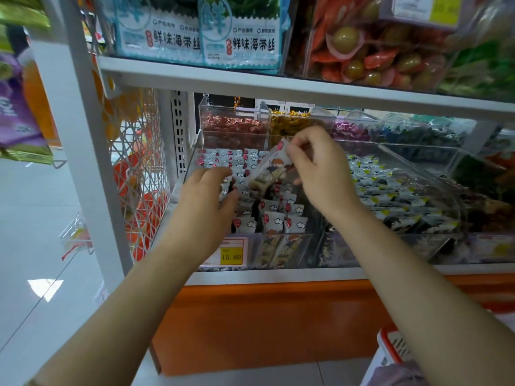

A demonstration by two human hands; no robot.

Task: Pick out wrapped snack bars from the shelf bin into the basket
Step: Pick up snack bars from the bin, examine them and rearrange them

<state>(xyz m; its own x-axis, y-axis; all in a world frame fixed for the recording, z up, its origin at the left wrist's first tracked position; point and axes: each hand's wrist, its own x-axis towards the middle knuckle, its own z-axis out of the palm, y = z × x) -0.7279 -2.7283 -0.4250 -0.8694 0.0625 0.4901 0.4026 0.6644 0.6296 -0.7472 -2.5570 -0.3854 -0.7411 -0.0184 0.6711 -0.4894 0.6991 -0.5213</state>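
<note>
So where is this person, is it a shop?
Most likely a snack shop or supermarket aisle. The shelf holds clear bins of wrapped snack bars, a yellow price tag reads 15.80, and a red-rimmed shopping basket waits at the lower right.

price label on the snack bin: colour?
The price label is white with a red border and a yellow 15.80 panel; head view.

left teal-and-white foil packet (164,32): "鲜味海带丝" in dark print, with a big circled "鲜" above it, partly cut off
right teal-and-white foil packet (245,34): same "鲜味海带丝", same big "鲜"
yellow price tag (230,256): "15.80", on the front of the clear plastic shelf bin (295,246)
yellow label, top right (443,11): too blurry to read, sorry
</note>
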